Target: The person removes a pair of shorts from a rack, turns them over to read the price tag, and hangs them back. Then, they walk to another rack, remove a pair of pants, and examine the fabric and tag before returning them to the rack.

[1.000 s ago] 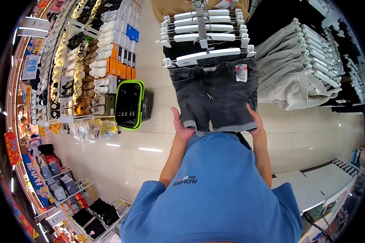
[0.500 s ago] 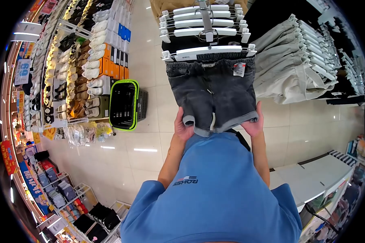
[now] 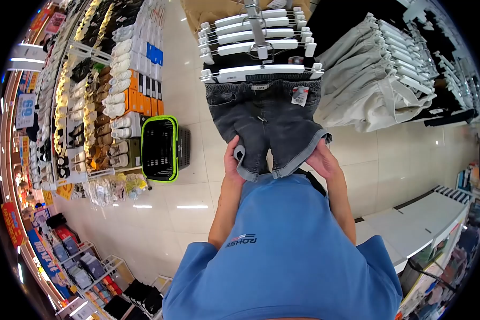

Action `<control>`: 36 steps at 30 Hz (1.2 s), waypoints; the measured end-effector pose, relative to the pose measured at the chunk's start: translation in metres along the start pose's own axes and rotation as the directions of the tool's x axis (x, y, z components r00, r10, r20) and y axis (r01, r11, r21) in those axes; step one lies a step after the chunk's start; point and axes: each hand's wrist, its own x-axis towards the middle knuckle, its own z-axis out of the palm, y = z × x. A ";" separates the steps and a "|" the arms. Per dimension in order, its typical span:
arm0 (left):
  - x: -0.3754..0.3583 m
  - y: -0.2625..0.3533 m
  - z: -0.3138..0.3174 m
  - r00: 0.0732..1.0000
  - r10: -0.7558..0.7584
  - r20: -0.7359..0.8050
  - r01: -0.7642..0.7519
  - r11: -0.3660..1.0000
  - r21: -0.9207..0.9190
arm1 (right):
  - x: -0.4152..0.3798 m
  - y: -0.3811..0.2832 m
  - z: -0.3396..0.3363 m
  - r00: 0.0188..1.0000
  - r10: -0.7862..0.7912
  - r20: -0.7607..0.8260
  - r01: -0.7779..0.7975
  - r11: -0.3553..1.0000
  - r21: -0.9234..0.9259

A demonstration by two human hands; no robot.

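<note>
Dark grey denim shorts (image 3: 264, 125) hang by the waistband from a white clip hanger (image 3: 261, 73), with a paper tag (image 3: 300, 96) near the waist. My left hand (image 3: 233, 162) is closed on the left leg by its rolled hem, thumb in front. At the other leg's outer edge, my right hand (image 3: 324, 161) grips the hem, its fingers partly hidden behind the cloth. Both legs are held spread apart, hems towards my body. More white hangers (image 3: 258, 34) with dark garments hang behind on a metal rail arm (image 3: 256, 26).
Light trousers (image 3: 357, 80) hang on hangers to the right. A black basket with a green rim (image 3: 177, 149) stands on the tiled floor at left, beside shelves of shoes (image 3: 117, 85). A white counter (image 3: 410, 229) is at lower right.
The view has shifted slightly, moving the shorts left in it. My right hand has turned and tilted its leg hem upward; the left leg's hem opening shows more.
</note>
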 end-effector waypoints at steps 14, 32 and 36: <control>0.007 0.005 -0.011 1.000 0.018 0.006 -0.018 1.000 -0.002 | 0.004 -0.001 0.023 0.873 -0.074 -0.481 -0.078 0.954 -0.289; 0.000 0.000 0.000 0.956 -0.055 -0.288 0.100 0.984 0.146 | 0.010 0.013 -0.007 0.850 -0.233 -0.473 -0.036 0.870 -0.492; 0.006 0.002 -0.021 0.964 -0.063 -0.257 0.107 0.981 0.165 | 0.008 0.007 0.004 0.843 -0.139 -0.519 -0.132 0.882 -0.452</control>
